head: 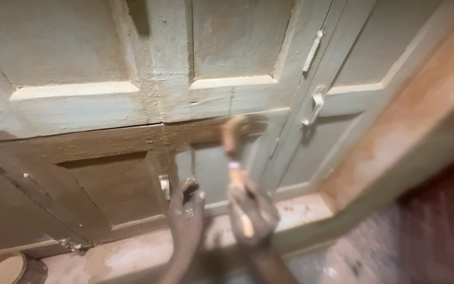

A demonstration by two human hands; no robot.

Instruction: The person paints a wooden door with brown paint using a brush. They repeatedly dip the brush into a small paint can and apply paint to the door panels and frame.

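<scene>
Down by the threshold the right hand [252,213] is closed around the handle of a paintbrush [235,152], while the left hand [186,208] hangs beside it with fingers loosely curled, gripping nothing. The brush stands nearly upright, its long axis running from the fist up to blurred bristles pressed on the door [132,105]. Farther off sit a white latch [315,108] and, low left, a paint tin [3,268].

The paintbrush [233,138] head is smeared by motion blur, its bristles indistinct. The paint tin [6,268] is cut off at the bottom-left corner. Both forearms leave the lower edge; the door [132,105] runs past the top
</scene>
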